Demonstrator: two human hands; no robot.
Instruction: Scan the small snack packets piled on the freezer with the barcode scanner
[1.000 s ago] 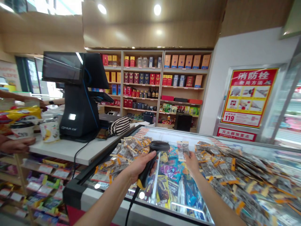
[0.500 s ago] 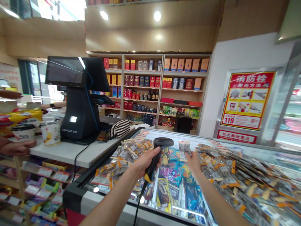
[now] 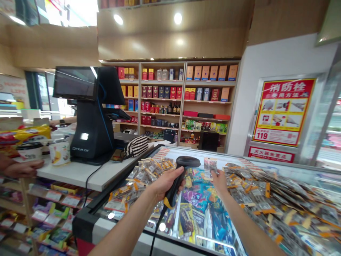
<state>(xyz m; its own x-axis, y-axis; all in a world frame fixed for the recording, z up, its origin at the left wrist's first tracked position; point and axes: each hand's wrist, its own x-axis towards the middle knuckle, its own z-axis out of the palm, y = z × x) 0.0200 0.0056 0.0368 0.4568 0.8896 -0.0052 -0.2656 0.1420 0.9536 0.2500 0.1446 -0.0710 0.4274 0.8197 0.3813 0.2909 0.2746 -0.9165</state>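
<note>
The left hand point(image 3: 169, 183), fingers wrapped around the grip of a corded black plastic scanner point(image 3: 187, 162), rises above a glass-topped freezer point(image 3: 101, 227); the right hand point(image 3: 220, 182) has its fingers pinched on a small, flat packet point(image 3: 209, 165) just beside the scanner's rounded head. Glossy, orange-ended packets point(image 3: 282, 204) lie heaped to both sides. A striped pouch point(image 3: 137, 145) and a till point(image 3: 89, 142) lettered "QIHUA" share a white table point(image 3: 90, 177). Boxes fill wooden shelves point(image 3: 162, 82) behind; a red-and-yellow sign point(image 3: 285, 112) reads "消防栓" and "119."

To your left, a black register point(image 3: 90, 137) and a patterned cup point(image 3: 59, 153) share the white bench point(image 3: 86, 177); boxes point(image 3: 205, 73) line shelves point(image 3: 209, 83) ahead; a red-and-yellow poster point(image 3: 283, 113) hangs right.
</note>
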